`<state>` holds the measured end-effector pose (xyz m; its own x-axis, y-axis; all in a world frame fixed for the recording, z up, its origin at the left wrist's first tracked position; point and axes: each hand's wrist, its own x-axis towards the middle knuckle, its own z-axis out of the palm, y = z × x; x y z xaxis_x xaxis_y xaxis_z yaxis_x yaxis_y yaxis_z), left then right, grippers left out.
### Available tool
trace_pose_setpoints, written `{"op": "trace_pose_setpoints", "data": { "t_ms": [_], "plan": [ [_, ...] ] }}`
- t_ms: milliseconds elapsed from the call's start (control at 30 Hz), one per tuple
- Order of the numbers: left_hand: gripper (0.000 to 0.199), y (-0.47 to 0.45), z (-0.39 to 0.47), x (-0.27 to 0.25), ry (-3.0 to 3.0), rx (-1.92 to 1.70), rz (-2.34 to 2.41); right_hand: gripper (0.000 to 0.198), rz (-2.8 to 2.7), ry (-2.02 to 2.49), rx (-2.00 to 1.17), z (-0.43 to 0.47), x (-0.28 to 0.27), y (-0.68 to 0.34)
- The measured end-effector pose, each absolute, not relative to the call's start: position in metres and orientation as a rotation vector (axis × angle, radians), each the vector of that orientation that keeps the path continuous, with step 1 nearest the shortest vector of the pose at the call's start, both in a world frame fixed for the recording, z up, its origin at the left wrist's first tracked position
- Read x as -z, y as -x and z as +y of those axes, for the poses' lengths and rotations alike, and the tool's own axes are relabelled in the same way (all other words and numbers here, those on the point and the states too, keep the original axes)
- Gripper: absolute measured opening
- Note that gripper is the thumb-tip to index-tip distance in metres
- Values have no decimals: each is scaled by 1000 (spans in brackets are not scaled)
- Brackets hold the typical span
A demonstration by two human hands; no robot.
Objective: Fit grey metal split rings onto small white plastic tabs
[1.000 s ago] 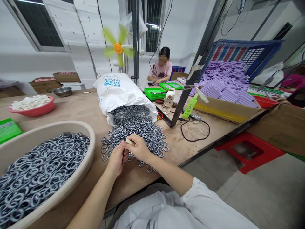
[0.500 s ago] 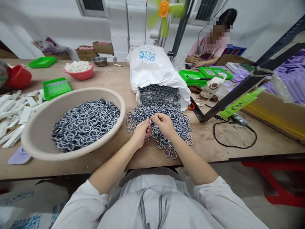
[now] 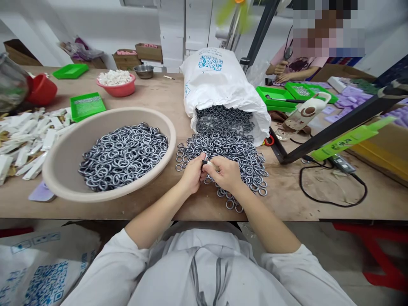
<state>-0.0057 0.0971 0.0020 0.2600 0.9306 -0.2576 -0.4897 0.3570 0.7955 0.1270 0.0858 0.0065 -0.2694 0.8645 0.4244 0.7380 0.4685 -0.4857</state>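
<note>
My left hand is closed, its thumb and fingers pinching a grey ring that is mostly hidden. Against it, my right hand is closed around a small tool with a black end and a pale part; its exact kind is hard to make out. Both hands meet just above the front of a heap of grey rings. The heap spills out of a white sack lying on its side. To the left, a large beige basin holds many more such rings.
White pieces lie on the table at the left, near a green tray and a red bowl. A black metal frame, a cable and a green bottle stand right. Another person sits at the far right.
The view has tilted down and turned, so the table things appear further right and higher. The right hand has turned over closer against the left, and the tool's black end now shows.
</note>
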Motion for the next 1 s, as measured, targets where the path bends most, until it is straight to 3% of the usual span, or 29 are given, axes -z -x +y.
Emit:
{"op": "trace_pose_setpoints", "data": {
  "t_ms": [333, 667, 1000],
  "plan": [
    [48, 7, 94, -11, -678, -989, 678, 49, -1609, 1445, -377, 117, -13, -157],
    [17, 18, 116, 1, -499, -1218, 869, 23, -2159, 1866, -103, 184, -9, -120],
    [11, 17, 115, 0, -560, -1137, 938, 35, -1984, 1642, -559, 165, -7, -171]
  ]
}}
